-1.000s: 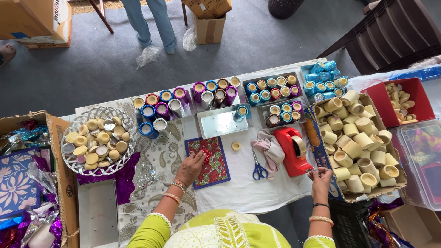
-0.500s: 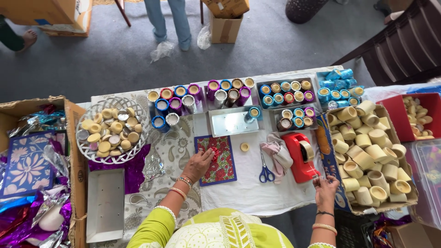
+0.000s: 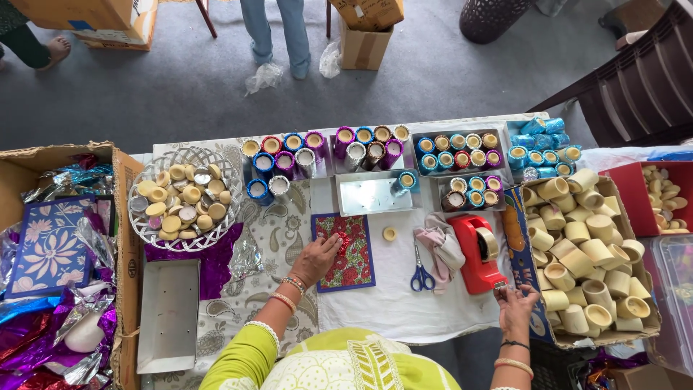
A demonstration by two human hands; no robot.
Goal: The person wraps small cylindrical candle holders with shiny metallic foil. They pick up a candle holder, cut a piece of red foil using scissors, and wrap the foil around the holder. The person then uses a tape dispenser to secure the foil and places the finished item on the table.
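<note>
My left hand (image 3: 316, 258) rests flat on a red patterned card with a blue border (image 3: 346, 251), fingers pressing a crinkled red foil piece onto it. My right hand (image 3: 515, 301) is at the front end of a red tape dispenser (image 3: 476, 253), fingertips pinching the tape end there. Blue-handled scissors (image 3: 421, 273) and a crumpled pinkish cloth (image 3: 440, 245) lie between the hands. A small round cream lid (image 3: 390, 233) sits beside the card.
A wire basket of cream lids (image 3: 184, 198), foil-wrapped cups in trays (image 3: 455, 152), a cardboard box of plain cream cups (image 3: 585, 253), an empty metal tray (image 3: 170, 314), a box of foil sheets (image 3: 50, 267). A person's legs (image 3: 278, 32) stand beyond the table.
My left hand slid forward onto the red card. My right hand moved up to the tape dispenser's front. The view shifted slightly.
</note>
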